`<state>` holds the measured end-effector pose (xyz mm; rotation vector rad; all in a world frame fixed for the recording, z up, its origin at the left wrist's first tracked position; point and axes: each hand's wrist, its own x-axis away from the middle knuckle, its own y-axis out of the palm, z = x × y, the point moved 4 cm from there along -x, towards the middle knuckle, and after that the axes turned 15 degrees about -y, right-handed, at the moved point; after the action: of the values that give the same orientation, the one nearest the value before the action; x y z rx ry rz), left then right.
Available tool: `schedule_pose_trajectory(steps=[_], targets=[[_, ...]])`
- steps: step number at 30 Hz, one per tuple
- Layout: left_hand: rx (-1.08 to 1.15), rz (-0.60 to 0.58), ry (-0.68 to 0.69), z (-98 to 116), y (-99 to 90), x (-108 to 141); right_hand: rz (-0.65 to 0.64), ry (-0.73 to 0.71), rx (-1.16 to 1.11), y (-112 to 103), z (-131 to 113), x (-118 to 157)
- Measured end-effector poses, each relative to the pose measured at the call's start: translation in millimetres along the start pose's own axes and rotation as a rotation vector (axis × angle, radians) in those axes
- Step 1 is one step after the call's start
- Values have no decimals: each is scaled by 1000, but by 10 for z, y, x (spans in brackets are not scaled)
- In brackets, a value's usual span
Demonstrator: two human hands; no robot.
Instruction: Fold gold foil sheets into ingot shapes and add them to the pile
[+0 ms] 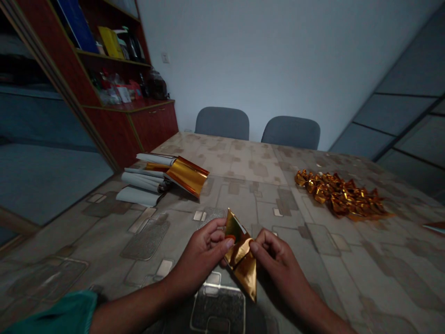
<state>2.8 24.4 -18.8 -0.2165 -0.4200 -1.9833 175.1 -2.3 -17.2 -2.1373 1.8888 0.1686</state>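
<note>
One gold foil piece, folded with pointed ends, is held between the left hand and the right hand in the head view, above the near middle part of the table. The left hand is closed in a pinch, its thumb across the upper part of the foil and its fingers curled at the left edge; the right hand pinches the right edge near the middle between thumb and curled fingers. The long axis runs aslant, one tip pointing away from the person and slightly left, the other back toward the person and slightly right. Open tabletop lies ahead of the hands, between a stack of sheets and a cluster of folded gold shapes. The stack is to the left, near the left edge, with gold foil curling toward the middle; the cluster sits well apart to the right. Past the far edge stand the left chair and the right chair, with a red-brown cabinet beyond the far left corner.
</note>
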Motion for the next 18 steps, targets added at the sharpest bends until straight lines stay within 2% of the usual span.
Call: schedule_pose_trajectory(steps=[4, 9, 12, 18], targets=[[58, 2, -52, -10, 18, -10, 24, 5, 8, -9, 15, 1], [42, 56, -41, -5, -19, -5, -30, -32, 66, -29, -8, -14], [24, 35, -48, 6, -35, -23, -78, -40, 72, -23, -51, -28], [48, 34, -115, -14, -56, -64, -55, -125, 64, -51, -155, -33]])
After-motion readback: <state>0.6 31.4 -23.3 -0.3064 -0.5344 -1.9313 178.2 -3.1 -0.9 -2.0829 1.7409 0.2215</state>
